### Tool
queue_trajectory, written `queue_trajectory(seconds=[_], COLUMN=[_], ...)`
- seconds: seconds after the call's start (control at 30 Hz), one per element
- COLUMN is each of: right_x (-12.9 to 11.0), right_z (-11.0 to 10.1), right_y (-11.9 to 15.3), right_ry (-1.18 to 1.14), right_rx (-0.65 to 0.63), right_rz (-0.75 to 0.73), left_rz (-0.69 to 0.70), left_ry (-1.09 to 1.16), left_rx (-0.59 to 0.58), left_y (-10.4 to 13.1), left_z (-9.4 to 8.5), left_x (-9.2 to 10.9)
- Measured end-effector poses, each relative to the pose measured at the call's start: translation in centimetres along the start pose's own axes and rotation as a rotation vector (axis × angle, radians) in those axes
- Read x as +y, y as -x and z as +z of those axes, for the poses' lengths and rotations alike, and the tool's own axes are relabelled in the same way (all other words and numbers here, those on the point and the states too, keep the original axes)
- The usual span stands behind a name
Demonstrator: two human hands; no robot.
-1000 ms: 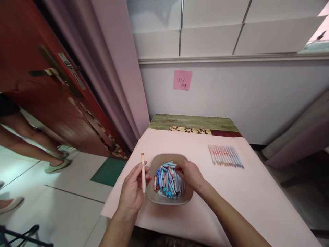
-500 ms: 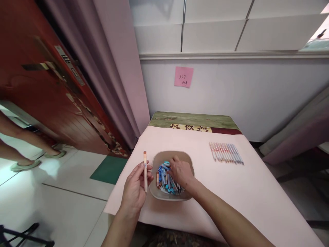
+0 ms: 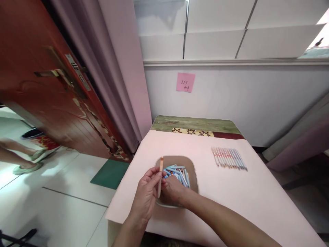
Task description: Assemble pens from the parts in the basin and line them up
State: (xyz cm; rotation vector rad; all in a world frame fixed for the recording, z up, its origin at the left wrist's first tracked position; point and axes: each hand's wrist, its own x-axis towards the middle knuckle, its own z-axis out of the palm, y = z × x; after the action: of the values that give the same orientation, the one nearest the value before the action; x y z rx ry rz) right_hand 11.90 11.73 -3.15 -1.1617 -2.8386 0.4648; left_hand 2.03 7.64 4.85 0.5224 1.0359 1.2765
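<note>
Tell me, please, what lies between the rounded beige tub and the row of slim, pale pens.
In the head view, just bare, pale pink table covering separates the tub from the pens.

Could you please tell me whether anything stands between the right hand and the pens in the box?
Nothing visible does: the right hand is inside the box, among the pens; the left hand holds another pen nearby.

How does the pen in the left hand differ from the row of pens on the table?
The held pen is pinched in the left hand, off the table; the row of pens lies on it. The held pen is single; the row of pens has many, side by side. The held pen is pale with an orange-brown end; the row of pens runs from reddish to grey-blue. All are slender.
</note>
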Motion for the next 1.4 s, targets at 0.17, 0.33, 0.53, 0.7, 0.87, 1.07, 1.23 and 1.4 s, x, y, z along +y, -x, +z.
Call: queue_trajectory(seconds=[0.17,0.33,0.53,0.7,0.87,1.07,1.23,1.4], right_x=[0.6,3.8,5.3,5.0,5.4,5.6,5.4,4.5], right_z=[-1.3,-6.3,-11.5,-12.1,-11.8,-12.2,-12.5,-13.0], right_y=[1.3,4.5,7.2,8.0,8.3,8.8,9.2,9.3], right_ry=[-0.035,-0.562,-1.3,-1.159,-1.022,-0.91,-0.859,-0.668], right_rx=[0.073,0.464,0.525,0.618,0.645,0.671,0.631,0.604], right_rz=[0.041,0.214,0.125,0.107,0.06,0.044,0.058,0.025], left_rz=[0.03,0.148,0.235,0.283,0.29,0.283,0.286,0.279], left_ry=[-0.048,-0.246,-0.439,-0.495,-0.533,-0.565,-0.573,-0.527], left_rx=[-0.024,-0.054,-0.096,-0.123,-0.13,-0.13,-0.126,-0.128], left_y=[0.2,0.4,0.6,0.9,0.9,0.9,1.2,1.2], left_z=[-0.1,-0.1,1.3,2.0,2.0,2.2,2.5,2.5], left_x=[0.0,-0.1,-0.5,-0.2,-0.4,-0.5,-0.5,-0.6])
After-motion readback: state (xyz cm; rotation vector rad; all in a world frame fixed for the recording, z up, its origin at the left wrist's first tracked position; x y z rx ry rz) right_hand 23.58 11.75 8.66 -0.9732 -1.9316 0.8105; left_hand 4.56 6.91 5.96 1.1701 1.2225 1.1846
